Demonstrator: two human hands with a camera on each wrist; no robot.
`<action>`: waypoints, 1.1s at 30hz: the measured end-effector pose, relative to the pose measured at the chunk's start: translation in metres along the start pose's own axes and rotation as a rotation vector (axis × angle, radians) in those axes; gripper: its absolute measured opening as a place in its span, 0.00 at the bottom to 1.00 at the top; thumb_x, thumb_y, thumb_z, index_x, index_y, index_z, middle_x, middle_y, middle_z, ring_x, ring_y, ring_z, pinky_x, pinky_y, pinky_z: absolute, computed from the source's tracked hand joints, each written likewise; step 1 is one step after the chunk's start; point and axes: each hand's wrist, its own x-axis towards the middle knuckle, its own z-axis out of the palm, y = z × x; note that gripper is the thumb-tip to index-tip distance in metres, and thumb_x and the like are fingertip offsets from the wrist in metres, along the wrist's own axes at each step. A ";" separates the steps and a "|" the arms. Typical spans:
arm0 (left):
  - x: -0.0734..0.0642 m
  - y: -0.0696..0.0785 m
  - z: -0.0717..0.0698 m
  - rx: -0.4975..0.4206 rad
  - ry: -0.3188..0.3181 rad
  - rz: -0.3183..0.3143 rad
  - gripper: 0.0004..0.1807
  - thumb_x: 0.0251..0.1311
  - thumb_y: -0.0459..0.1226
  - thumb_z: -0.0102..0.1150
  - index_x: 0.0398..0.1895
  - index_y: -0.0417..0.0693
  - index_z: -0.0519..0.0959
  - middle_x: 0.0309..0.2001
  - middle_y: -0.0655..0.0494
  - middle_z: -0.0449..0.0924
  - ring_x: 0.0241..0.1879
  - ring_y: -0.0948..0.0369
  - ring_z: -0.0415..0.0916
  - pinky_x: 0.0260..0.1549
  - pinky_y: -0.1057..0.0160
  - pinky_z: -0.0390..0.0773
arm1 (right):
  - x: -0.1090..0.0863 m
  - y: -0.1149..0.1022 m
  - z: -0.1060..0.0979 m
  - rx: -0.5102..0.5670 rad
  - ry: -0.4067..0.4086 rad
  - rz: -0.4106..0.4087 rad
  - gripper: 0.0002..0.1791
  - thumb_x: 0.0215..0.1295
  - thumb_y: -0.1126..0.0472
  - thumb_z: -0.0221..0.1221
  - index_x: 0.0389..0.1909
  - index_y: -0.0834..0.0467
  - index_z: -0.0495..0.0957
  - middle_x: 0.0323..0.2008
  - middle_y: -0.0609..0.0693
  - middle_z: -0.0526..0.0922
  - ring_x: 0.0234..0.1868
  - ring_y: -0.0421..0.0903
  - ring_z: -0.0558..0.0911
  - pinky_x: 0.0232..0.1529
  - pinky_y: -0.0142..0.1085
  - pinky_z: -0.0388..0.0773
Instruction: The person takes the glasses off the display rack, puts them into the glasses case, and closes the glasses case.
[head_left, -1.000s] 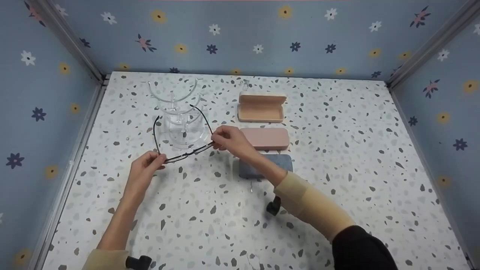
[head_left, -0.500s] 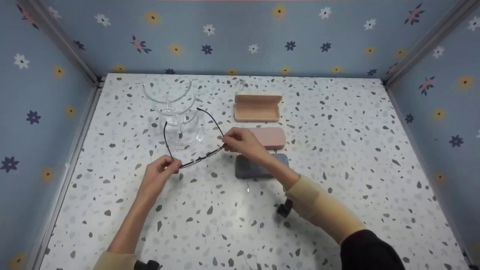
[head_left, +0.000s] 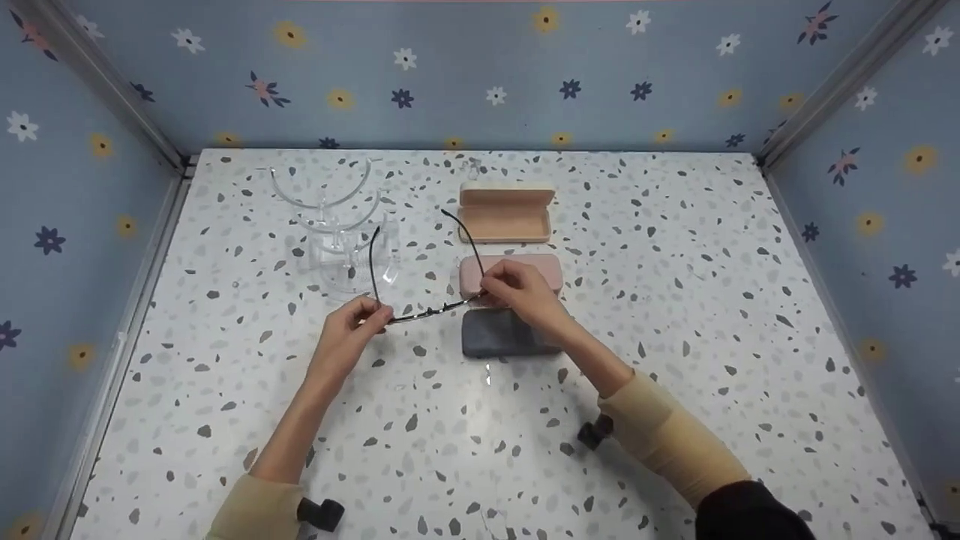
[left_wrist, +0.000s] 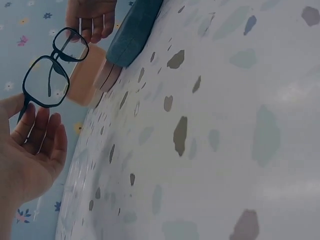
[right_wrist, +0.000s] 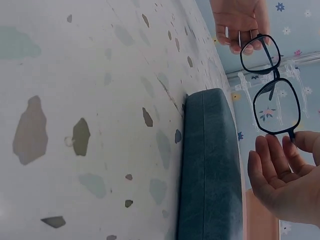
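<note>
A pair of black-framed eyeglasses (head_left: 430,312) is held up between both hands, temples unfolded and pointing away toward the back wall. My left hand (head_left: 351,330) pinches the left hinge corner between thumb and fingers. At the opposite corner my right hand (head_left: 527,294) pinches the frame the same way. In the left wrist view both lenses of the eyeglasses (left_wrist: 46,81) show, raised off the table. Beneath the right hand lie a closed pink glasses case (head_left: 472,271) and a closed dark blue-grey case (head_left: 495,334), both partly covered by that hand.
Left of the cases stands a clear acrylic glasses stand (head_left: 349,259) with curved tiers. Behind the pink case an open glasses case (head_left: 504,223) shows its peach lining. Flower-patterned panels (head_left: 480,75) wall in the speckled white table (head_left: 675,300) at the back and sides.
Both hands have carried the eyeglasses to the right, away from the front of the clear stand toward the cases. The temples now point more directly to the back.
</note>
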 end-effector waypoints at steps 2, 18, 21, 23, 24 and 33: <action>0.005 0.001 0.006 -0.018 0.005 0.015 0.13 0.70 0.43 0.64 0.38 0.41 0.79 0.38 0.57 0.82 0.45 0.54 0.79 0.47 0.69 0.81 | -0.003 0.002 -0.006 -0.004 0.020 -0.003 0.10 0.74 0.63 0.59 0.43 0.68 0.80 0.38 0.55 0.87 0.39 0.45 0.88 0.42 0.34 0.86; 0.023 0.017 0.065 -0.161 0.108 0.021 0.12 0.72 0.39 0.62 0.45 0.37 0.82 0.40 0.53 0.83 0.41 0.61 0.83 0.48 0.68 0.84 | -0.034 0.016 -0.040 0.070 0.187 0.035 0.08 0.73 0.62 0.60 0.43 0.65 0.80 0.37 0.50 0.86 0.39 0.42 0.86 0.46 0.39 0.88; 0.023 0.017 0.075 -0.187 0.128 0.031 0.12 0.72 0.38 0.61 0.46 0.36 0.82 0.41 0.51 0.83 0.41 0.63 0.83 0.49 0.67 0.85 | -0.038 0.018 -0.045 0.082 0.208 0.025 0.09 0.74 0.61 0.60 0.44 0.66 0.80 0.37 0.50 0.85 0.39 0.42 0.85 0.46 0.39 0.87; 0.023 0.017 0.083 -0.205 0.130 0.044 0.12 0.72 0.38 0.61 0.48 0.36 0.81 0.43 0.49 0.83 0.43 0.61 0.84 0.50 0.66 0.85 | -0.042 0.020 -0.048 0.088 0.235 0.015 0.10 0.74 0.61 0.60 0.44 0.66 0.80 0.37 0.50 0.85 0.39 0.41 0.86 0.46 0.37 0.87; 0.023 0.018 0.087 -0.212 0.128 0.050 0.13 0.72 0.39 0.61 0.49 0.36 0.81 0.44 0.48 0.83 0.44 0.59 0.84 0.51 0.66 0.85 | -0.043 0.020 -0.050 0.097 0.251 0.007 0.10 0.74 0.61 0.60 0.44 0.67 0.80 0.37 0.50 0.85 0.39 0.42 0.86 0.45 0.36 0.87; 0.019 0.019 0.107 -0.236 0.132 0.092 0.18 0.75 0.39 0.58 0.60 0.37 0.78 0.52 0.38 0.83 0.55 0.46 0.81 0.53 0.65 0.85 | -0.053 0.023 -0.056 0.070 0.343 -0.028 0.13 0.75 0.59 0.60 0.47 0.67 0.80 0.40 0.55 0.85 0.38 0.43 0.86 0.42 0.32 0.86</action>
